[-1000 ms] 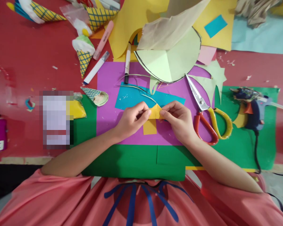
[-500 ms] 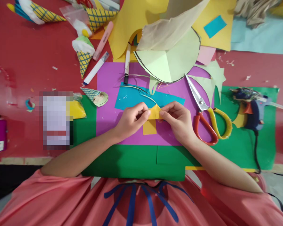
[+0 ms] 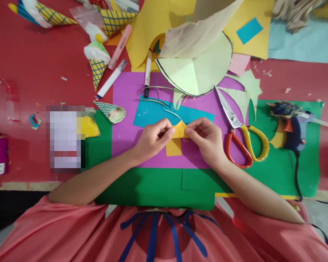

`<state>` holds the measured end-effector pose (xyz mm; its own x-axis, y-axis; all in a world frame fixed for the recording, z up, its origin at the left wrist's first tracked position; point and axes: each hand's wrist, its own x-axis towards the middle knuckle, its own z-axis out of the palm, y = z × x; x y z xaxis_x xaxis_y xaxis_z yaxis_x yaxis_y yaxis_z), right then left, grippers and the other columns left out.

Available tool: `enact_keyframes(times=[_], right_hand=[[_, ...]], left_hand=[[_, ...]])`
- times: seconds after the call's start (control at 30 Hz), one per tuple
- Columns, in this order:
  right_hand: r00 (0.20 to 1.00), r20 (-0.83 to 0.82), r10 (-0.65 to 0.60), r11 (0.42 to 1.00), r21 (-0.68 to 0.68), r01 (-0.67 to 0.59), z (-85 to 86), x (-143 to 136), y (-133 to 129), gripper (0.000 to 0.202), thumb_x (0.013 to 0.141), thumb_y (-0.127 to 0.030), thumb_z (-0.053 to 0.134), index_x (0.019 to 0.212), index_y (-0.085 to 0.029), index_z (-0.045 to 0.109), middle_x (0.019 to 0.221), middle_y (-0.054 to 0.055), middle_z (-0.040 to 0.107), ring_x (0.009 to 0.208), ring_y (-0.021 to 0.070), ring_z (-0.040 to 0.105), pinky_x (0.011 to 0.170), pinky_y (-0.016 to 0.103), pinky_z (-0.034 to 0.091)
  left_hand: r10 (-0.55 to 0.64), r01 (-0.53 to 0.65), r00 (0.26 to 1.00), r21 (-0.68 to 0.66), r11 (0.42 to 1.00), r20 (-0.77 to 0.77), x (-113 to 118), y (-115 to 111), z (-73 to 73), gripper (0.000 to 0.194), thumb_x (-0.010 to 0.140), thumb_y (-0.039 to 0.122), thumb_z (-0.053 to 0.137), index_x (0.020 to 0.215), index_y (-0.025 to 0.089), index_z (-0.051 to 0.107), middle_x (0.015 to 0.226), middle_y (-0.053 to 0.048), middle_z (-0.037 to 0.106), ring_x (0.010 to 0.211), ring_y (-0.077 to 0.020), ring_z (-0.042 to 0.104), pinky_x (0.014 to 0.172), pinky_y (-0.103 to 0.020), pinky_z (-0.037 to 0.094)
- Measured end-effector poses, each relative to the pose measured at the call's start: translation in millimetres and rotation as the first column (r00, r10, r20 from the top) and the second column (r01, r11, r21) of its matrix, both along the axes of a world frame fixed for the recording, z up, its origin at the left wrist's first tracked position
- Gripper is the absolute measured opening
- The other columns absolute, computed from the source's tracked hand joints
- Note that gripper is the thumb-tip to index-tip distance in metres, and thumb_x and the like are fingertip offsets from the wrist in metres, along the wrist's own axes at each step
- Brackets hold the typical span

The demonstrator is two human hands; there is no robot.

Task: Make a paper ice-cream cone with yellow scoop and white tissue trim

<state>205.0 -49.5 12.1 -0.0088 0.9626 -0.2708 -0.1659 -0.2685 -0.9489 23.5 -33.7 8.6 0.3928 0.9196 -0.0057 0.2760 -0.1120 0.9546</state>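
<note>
A small yellow paper piece (image 3: 180,130) with a pointed top is pinched between my two hands. My left hand (image 3: 155,140) grips its left edge between thumb and fingers. On its right edge, the thumb and fingertips of my right hand (image 3: 206,138) are closed. Just below lies a yellow paper square (image 3: 173,147) on the purple sheet (image 3: 125,142). A blue paper strip (image 3: 144,112) with thin paper trimmings is beyond my hands. Scissors (image 3: 233,125) with red and yellow handles lie partly open beside my right hand.
A pale green disc (image 3: 202,72) rests beyond the blue strip. Markers (image 3: 112,79) and paper cones (image 3: 98,67) lie at the upper left. A glue gun (image 3: 296,131) sits on green paper (image 3: 311,167) at the right. Yellow sheets (image 3: 251,40) lie at the back.
</note>
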Motion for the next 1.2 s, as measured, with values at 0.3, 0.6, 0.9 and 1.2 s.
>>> enact_keyframes(times=[0.3,0.6,0.9,1.2], right_hand=[[0.999,0.029,0.032,0.999,0.031,-0.033,2.9,4.4,-1.8,0.028,0.074,-0.039,0.081,0.089,-0.021,0.066,0.073,-0.002,0.067,0.057,0.0095,0.059,0.058,0.025,0.052],[0.998,0.03,0.049,0.997,0.063,-0.051,-2.5,10.0,-1.7,0.022,0.085,-0.045,0.07,0.093,-0.025,0.072,0.083,-0.001,0.069,0.064,0.0107,0.061,0.062,0.025,0.053],[0.986,0.142,0.084,0.988,0.12,-0.102,0.8,6.7,-2.4,0.023,0.08,-0.04,0.077,0.089,-0.021,0.067,0.079,0.0,0.071,0.067,0.0113,0.066,0.064,0.025,0.057],[0.985,0.142,0.093,0.988,0.109,-0.109,0.4,6.0,-2.3,0.023,0.081,-0.041,0.076,0.084,-0.021,0.066,0.072,-0.001,0.069,0.061,0.0109,0.065,0.061,0.026,0.056]], left_hand=[[0.094,-0.094,0.995,0.012,0.996,0.019,-1.4,1.3,0.8,0.026,0.091,0.029,0.053,0.069,0.02,0.044,0.05,0.007,0.044,0.042,-0.0039,0.039,0.04,-0.016,0.029],[0.107,-0.106,0.993,-0.02,0.994,0.049,-1.2,1.4,-0.7,0.021,0.091,0.03,0.055,0.073,0.02,0.047,0.053,0.008,0.047,0.043,-0.005,0.042,0.041,-0.016,0.033],[0.09,-0.09,0.995,0.001,0.996,0.033,-2.1,1.4,1.5,0.022,0.09,0.039,0.056,0.079,0.02,0.053,0.058,0.006,0.05,0.048,-0.0063,0.046,0.045,-0.018,0.036],[0.072,-0.072,0.997,0.007,0.997,0.007,-1.4,2.1,1.3,0.019,0.087,0.036,0.057,0.078,0.02,0.054,0.059,0.006,0.052,0.049,-0.0061,0.047,0.047,-0.018,0.038]])
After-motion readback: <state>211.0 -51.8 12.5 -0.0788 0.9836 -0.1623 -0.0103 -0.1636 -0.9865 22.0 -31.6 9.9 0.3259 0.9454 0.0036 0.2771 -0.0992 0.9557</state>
